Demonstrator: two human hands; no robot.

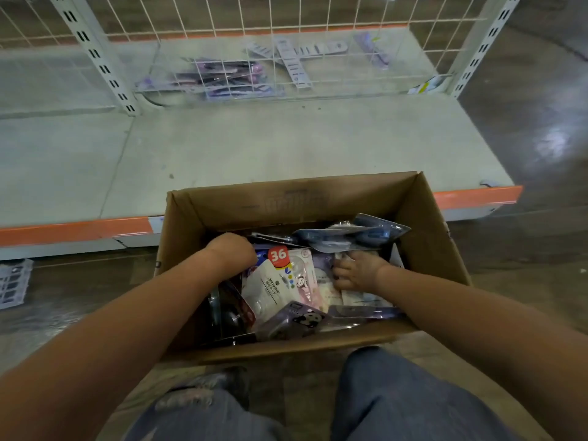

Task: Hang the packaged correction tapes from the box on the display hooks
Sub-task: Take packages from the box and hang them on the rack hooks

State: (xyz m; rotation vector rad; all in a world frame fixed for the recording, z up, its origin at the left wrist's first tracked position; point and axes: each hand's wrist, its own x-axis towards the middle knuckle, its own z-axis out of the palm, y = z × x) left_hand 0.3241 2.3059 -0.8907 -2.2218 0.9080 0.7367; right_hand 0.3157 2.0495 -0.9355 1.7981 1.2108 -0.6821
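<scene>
Both hands are down in the cardboard box [426,218]: the left hand [234,249] curls among the packs, its grip hidden, while the right hand [356,275] lies spread on a pale correction tape pack [321,278]. Best to pinch one pack by its top and lift straight between the box walls. Beyond the hands, the shelf [254,148] and wire grid [286,27] leave open room.

We read "36" on a red sticker [278,256] and "JINUO" on the white package [270,289] it tops.
</scene>
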